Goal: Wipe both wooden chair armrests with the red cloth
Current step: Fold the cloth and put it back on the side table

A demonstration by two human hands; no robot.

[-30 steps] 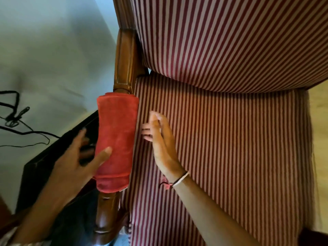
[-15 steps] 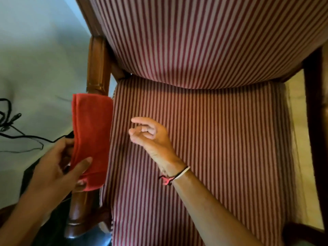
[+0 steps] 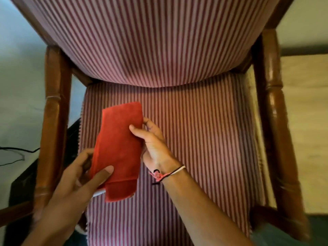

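Observation:
The folded red cloth [image 3: 119, 146] hangs in the air above the striped seat [image 3: 204, 148], held by both hands. My left hand [image 3: 79, 176] grips its lower left edge, thumb pressed on the front. My right hand [image 3: 152, 144] pinches its right edge, thumb on top. The left wooden armrest [image 3: 53, 112] runs down the left side, bare. On the right stands the right wooden armrest [image 3: 275, 112], glossy and also bare. The cloth touches neither armrest.
The striped chair back [image 3: 150, 41] fills the top. A dark piece of furniture [image 3: 23, 183] stands left of the chair, with black cables [image 3: 14, 153] on the pale floor. A pale floor or rug [image 3: 305, 121] lies to the right.
The cloth has come off the left armrest and moved right, over the seat. My right hand, empty before, has taken hold of its right edge. The view has shifted right, showing both armrests.

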